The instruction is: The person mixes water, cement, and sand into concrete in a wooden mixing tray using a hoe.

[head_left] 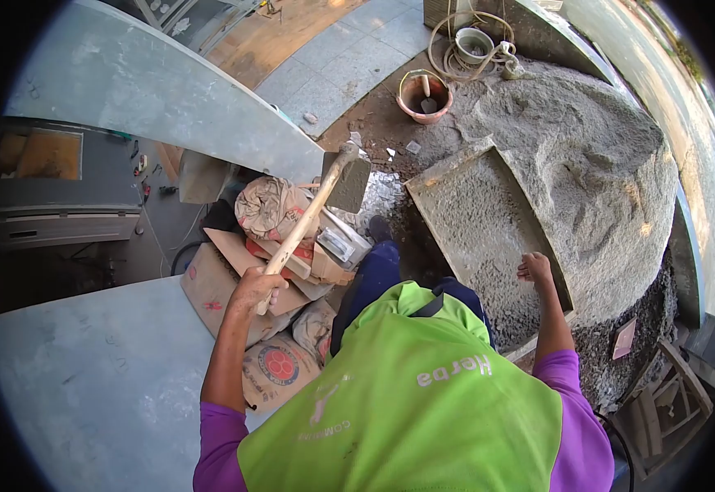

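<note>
My left hand (260, 290) is wrapped round the lower end of the wooden handle of a hoe (304, 221). The hoe's flat metal blade (347, 184) is raised near the paper sacks, left of the mixing trough. Over the right side of the wooden trough (449, 168) hangs my right hand (535, 267), its fingers curled; whether anything small is in them I cannot make out. Wet grey mortar (489, 238) lies spread inside the trough.
A large sand heap (595, 156) rises right of the trough. Beyond it stand a bucket (425, 97) with a trowel and a pail (474, 46) beside a coiled hose. Cement sacks (280, 369) and cardboard lie at the left. A broken wooden frame (669, 402) is at the lower right.
</note>
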